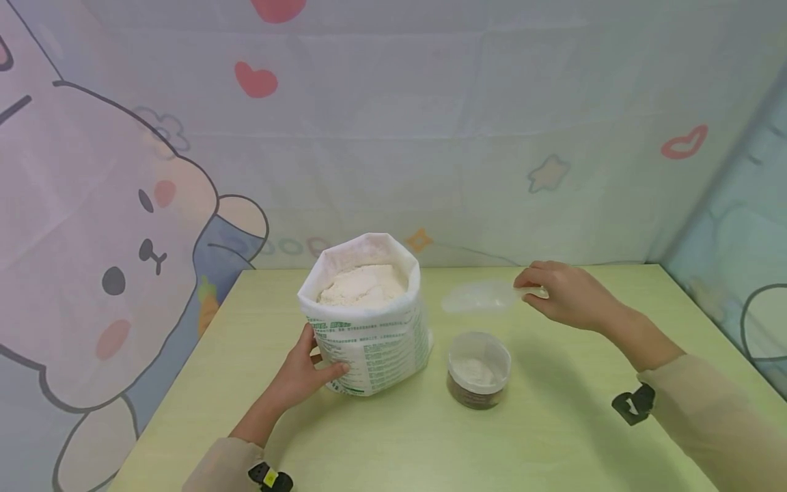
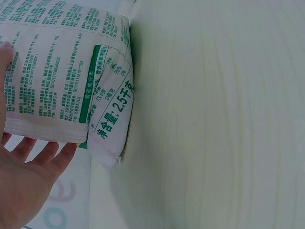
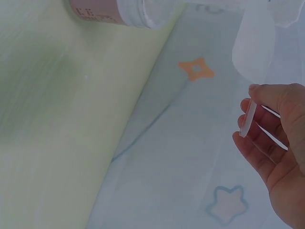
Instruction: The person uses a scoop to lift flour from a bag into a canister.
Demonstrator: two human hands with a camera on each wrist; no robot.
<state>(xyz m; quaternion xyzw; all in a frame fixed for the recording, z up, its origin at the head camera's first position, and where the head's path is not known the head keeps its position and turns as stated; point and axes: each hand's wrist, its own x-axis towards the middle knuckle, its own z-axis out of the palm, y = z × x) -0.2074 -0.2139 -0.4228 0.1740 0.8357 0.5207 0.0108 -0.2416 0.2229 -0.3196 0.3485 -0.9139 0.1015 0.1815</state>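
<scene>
An upright white flour bag (image 1: 393, 342) with green print stands rolled open, pale flour (image 1: 365, 285) showing inside. My left hand (image 1: 306, 372) grips its left side, thumb on the printed front and fingers round the edge; the left wrist view shows this hand (image 2: 35, 174) at the bag (image 2: 57, 76). My right hand (image 1: 568, 294) pinches the handle of a translucent white plastic scoop (image 1: 479, 297), held level behind the tub. In the right wrist view, the scoop (image 3: 255, 47) extends beyond the thumb and fingers. An open round tub (image 1: 478, 372) with some white powder stands right of the bag.
The light green wood-grain table (image 1: 381, 444) reaches back to a printed cloth backdrop (image 1: 461, 171). Another hanging cloth (image 1: 747, 225) borders the right side. The tub stands close beside the bag, below the scoop in the head view.
</scene>
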